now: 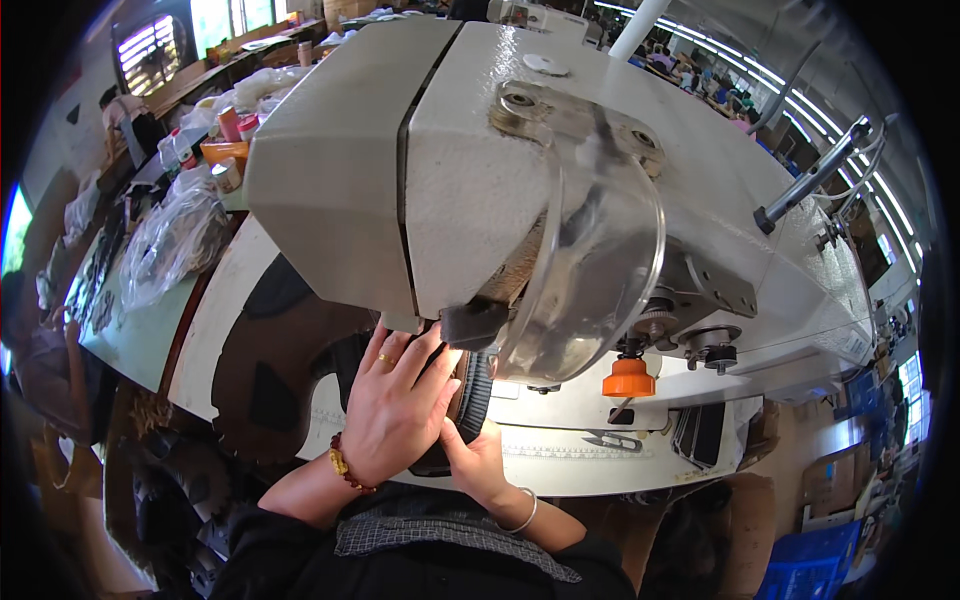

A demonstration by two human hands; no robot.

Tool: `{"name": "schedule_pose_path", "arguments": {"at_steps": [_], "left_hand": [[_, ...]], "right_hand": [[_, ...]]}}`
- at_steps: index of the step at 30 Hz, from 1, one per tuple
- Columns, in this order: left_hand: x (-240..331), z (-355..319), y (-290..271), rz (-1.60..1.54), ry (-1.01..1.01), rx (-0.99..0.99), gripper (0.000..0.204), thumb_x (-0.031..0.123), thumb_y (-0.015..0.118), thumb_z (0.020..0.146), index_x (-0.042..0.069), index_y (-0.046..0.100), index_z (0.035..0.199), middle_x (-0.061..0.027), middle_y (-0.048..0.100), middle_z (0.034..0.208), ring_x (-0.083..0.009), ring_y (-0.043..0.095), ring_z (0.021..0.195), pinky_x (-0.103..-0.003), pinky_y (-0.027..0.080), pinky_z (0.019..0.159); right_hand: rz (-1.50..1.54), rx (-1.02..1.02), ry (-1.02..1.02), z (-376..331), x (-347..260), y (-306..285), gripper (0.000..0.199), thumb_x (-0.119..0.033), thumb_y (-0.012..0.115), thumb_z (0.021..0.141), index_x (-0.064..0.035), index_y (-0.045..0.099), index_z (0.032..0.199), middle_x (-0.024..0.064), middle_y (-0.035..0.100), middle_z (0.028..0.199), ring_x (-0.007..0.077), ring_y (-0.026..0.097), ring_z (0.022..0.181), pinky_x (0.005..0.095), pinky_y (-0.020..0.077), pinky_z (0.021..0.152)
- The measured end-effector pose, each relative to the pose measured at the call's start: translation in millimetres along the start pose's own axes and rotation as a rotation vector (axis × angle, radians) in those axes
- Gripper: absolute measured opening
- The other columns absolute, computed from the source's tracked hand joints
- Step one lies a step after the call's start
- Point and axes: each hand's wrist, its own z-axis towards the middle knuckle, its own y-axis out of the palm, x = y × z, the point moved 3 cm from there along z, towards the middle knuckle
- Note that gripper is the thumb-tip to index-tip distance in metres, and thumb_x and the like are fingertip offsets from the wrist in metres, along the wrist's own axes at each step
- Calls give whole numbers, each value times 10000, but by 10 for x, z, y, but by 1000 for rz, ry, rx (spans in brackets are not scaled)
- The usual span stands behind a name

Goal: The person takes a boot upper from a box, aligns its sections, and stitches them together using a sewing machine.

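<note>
Under the head of a large pale sewing machine (pixel 350 150) sits a dark workpiece with a ribbed black edge (pixel 476 395). My left hand (pixel 395 405) lies on it, fingers stretched toward the needle area, their tips partly hidden by the machine head. My right hand (pixel 477 462) is closed on the workpiece's near right side, thumb up against it and the other fingers mostly hidden. A wide brown piece with black patches (pixel 262 375) spreads over the table to the left; I cannot tell whether it joins the workpiece. A clear curved guard (pixel 600 260) hangs in front of the machine head.
An orange knob (pixel 628 378) hangs beneath the machine arm. Thread snips (pixel 612 440) lie near a ruler strip on the white table, with a dark phone-like slab (pixel 699 435) farther right. Plastic bags (pixel 175 245) and bottles crowd the left bench. A blue crate (pixel 812 562) stands lower right.
</note>
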Motion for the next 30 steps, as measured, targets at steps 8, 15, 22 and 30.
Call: {"name": "schedule_pose_path", "arguments": {"at_steps": [8, 15, 22, 30], "left_hand": [[-32, -67, -17, -56, 63, -58, 327, 143, 691, 779, 34, 634, 1083, -208, 574, 1206, -362, 571, 1093, -512, 422, 965], [-24, -1, -25, -12, 66, -44, 320, 158, 690, 780, 30, 633, 1067, -250, 586, 1171, -380, 580, 1078, -503, 439, 930], [-23, 37, 12, 8, 69, -16, 260, 161, 685, 785, 24, 624, 997, -264, 594, 1092, -363, 604, 943, -445, 459, 825], [-10, 81, -64, -1, 48, 15, 247, 160, 682, 786, 27, 627, 987, -244, 585, 1069, -331, 595, 874, -431, 459, 822]], "right_hand": [[55, -88, 32, 16, 75, -57, 141, -52, 558, 962, 46, 620, 1043, 24, 647, 951, 76, 571, 848, 241, 476, 740], [26, -69, 9, 54, 22, -34, 128, -58, 557, 965, 28, 616, 1039, 5, 637, 910, 70, 567, 824, 236, 474, 724], [75, -42, 73, 95, 18, -65, 208, -73, 570, 956, 25, 602, 1137, 38, 644, 1026, 90, 580, 929, 252, 475, 811], [184, -49, 139, 121, 53, -63, 252, -87, 608, 937, 25, 603, 1163, 42, 655, 1051, 98, 600, 943, 264, 490, 827]]}}
